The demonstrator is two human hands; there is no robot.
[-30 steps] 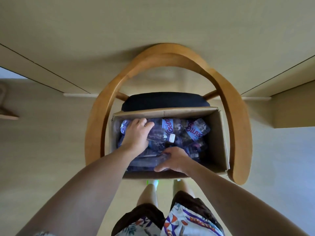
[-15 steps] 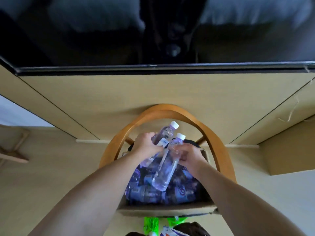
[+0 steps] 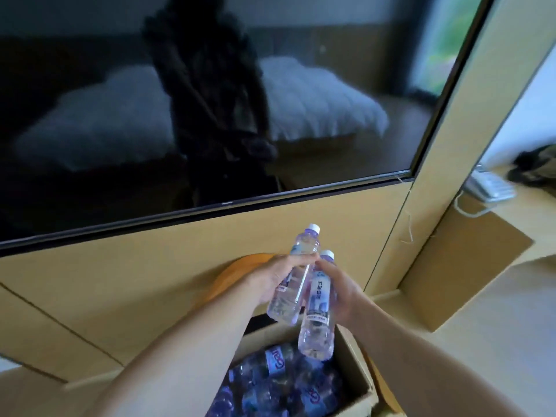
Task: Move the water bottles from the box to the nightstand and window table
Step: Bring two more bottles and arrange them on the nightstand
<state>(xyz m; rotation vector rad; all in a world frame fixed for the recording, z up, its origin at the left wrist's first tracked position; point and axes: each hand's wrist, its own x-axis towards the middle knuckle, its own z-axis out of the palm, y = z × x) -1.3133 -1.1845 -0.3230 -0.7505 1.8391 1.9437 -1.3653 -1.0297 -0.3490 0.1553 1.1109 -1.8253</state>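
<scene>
Your left hand holds one bottle and your right hand holds a second bottle, each grip curled round its body, both lifted above the box. The bottles touch near the necks, so one could knock the other loose. Two are out; many remain in the box, too jumbled to count.

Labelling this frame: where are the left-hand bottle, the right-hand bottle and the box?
Left-hand bottle (image 3: 287, 302): head view, lower body.
Right-hand bottle (image 3: 318, 314): head view, label.
Box (image 3: 353, 359): head view, right wall.
</scene>
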